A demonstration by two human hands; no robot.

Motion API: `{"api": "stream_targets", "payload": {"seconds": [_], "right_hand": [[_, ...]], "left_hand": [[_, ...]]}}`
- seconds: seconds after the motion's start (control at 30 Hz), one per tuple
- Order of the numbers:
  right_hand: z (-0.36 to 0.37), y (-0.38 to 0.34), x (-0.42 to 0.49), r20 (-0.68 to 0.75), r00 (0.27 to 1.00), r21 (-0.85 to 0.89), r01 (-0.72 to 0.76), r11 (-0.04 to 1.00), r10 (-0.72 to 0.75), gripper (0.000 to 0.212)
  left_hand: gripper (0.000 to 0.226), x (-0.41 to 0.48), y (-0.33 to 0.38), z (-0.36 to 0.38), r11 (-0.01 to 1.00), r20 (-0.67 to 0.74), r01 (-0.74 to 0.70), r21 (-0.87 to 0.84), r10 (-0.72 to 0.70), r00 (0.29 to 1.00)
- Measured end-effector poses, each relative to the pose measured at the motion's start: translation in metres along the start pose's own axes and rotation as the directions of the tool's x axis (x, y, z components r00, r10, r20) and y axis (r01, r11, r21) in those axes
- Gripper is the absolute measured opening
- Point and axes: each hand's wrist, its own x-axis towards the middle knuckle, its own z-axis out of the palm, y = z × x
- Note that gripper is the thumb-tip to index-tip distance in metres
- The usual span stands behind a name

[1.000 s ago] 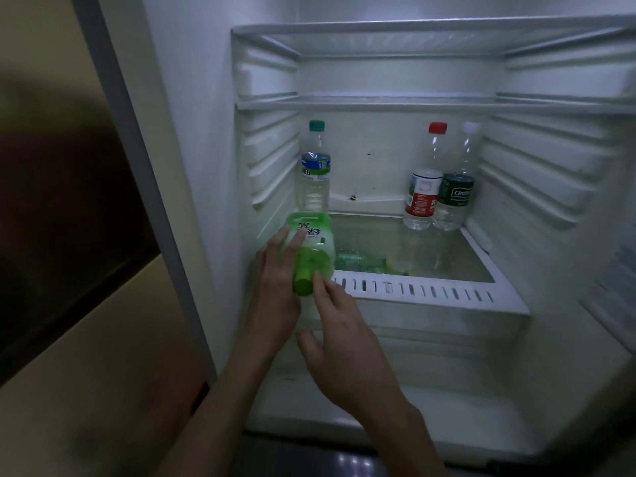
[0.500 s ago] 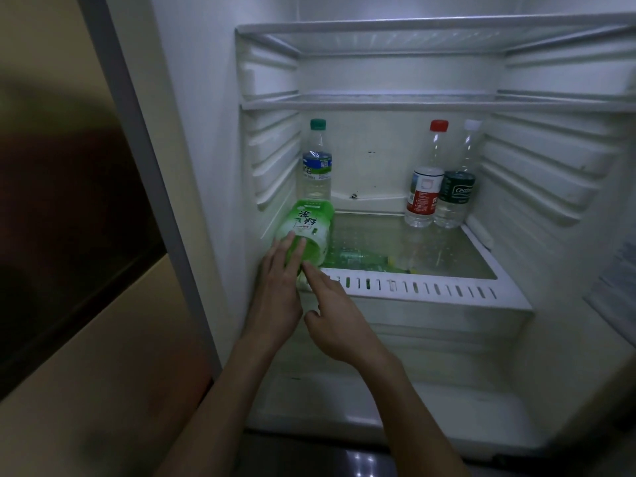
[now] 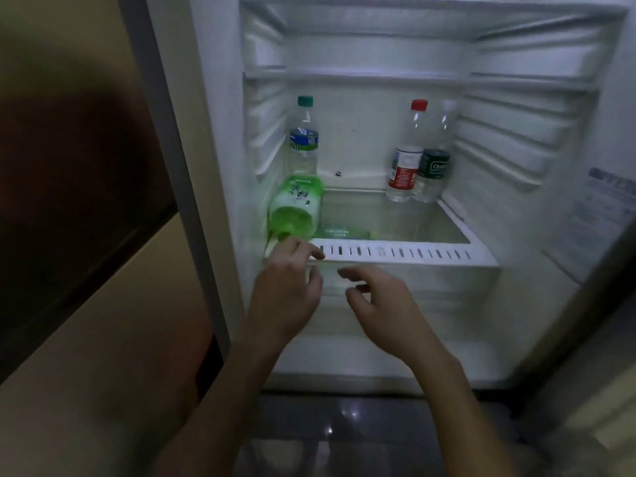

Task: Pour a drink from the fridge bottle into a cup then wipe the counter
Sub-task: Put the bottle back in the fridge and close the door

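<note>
A green drink bottle (image 3: 296, 210) lies on its side at the left end of the fridge's glass shelf (image 3: 395, 254), its cap end toward me. My left hand (image 3: 287, 290) hovers just below and in front of it, fingers loosely curled, holding nothing. My right hand (image 3: 382, 301) floats beside it to the right, below the shelf's white slotted edge, fingers spread and empty. No cup is in view.
The fridge stands open. A clear bottle with a green cap (image 3: 303, 139) stands at the back left. Two bottles, one red-capped (image 3: 406, 156) and one with a dark label (image 3: 434, 160), stand at the back right. A dark glossy floor (image 3: 344, 435) lies below.
The green bottle was laid down on the shelf and let go. Both hands have drawn back toward me and now sit below the shelf edge.
</note>
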Motion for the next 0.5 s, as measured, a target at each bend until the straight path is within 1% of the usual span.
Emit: {"api": "stream_targets", "payload": {"seconds": [0.07,0.13,0.23,0.3,0.37,0.4,0.43,0.47,0.5], "right_hand": [[-0.003,0.006,-0.023,-0.005,1.0,-0.052,-0.03,0.998,0.03,0.031],[-0.003,0.016,-0.046,0.027,0.996,-0.103,-0.083,0.991,0.086,0.029],[0.0,0.03,-0.083,0.074,0.983,-0.17,-0.156,0.973,0.171,0.028],[0.001,0.036,-0.107,0.122,0.968,-0.208,-0.192,0.959,0.22,0.027],[0.0,0.039,-0.131,0.15,0.959,-0.244,-0.201,0.949,0.242,0.022],[-0.001,0.04,-0.139,0.152,0.957,-0.256,-0.203,0.945,0.246,0.021],[-0.003,0.041,-0.147,0.148,0.958,-0.256,-0.203,0.945,0.246,0.021],[-0.005,0.041,-0.158,0.149,0.958,-0.253,-0.204,0.946,0.247,0.022],[-0.008,0.04,-0.169,0.159,0.955,-0.257,-0.205,0.944,0.251,0.025]], "left_hand": [[0.012,-0.012,0.01,0.002,0.999,0.049,-0.006,-0.034,0.008,0.999],[0.009,-0.028,0.019,0.005,0.998,0.117,0.002,-0.06,0.005,0.993],[0.011,-0.056,0.031,0.005,0.998,0.301,0.045,-0.044,-0.03,0.953],[0.018,-0.076,0.038,0.003,0.999,0.463,0.044,0.009,-0.043,0.886],[0.027,-0.095,0.045,-0.001,0.996,0.621,0.011,0.089,-0.064,0.781],[0.032,-0.103,0.048,-0.003,0.992,0.678,-0.005,0.123,-0.081,0.73],[0.035,-0.11,0.05,-0.005,0.989,0.718,-0.021,0.149,-0.093,0.689],[0.038,-0.119,0.055,-0.008,0.985,0.743,-0.043,0.166,-0.096,0.663],[0.04,-0.129,0.06,-0.011,0.982,0.753,-0.065,0.177,-0.093,0.651]]}}
